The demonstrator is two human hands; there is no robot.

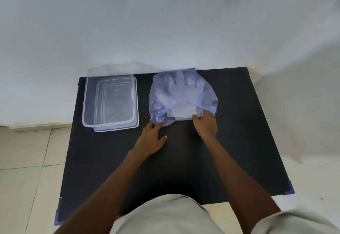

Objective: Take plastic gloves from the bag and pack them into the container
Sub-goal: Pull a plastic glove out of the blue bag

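Fingers of the right hand [206, 125] pinch the bag [182, 95] mouth; left hand [152, 138] fingers spread flat beside it.

Both bare forearms are extended forward from the lower edge of the view, converging slightly toward the hands. The left hand [152, 138] is laid palm down, fingers stretched forward and slightly spread, the thumb [162, 138] splayed out to the right. The right hand [206, 125] is held a little farther forward, knuckles up and wrist slightly bent, with its fingers curled down and inward in a pinch. The two hands are kept near each other but apart, not touching.
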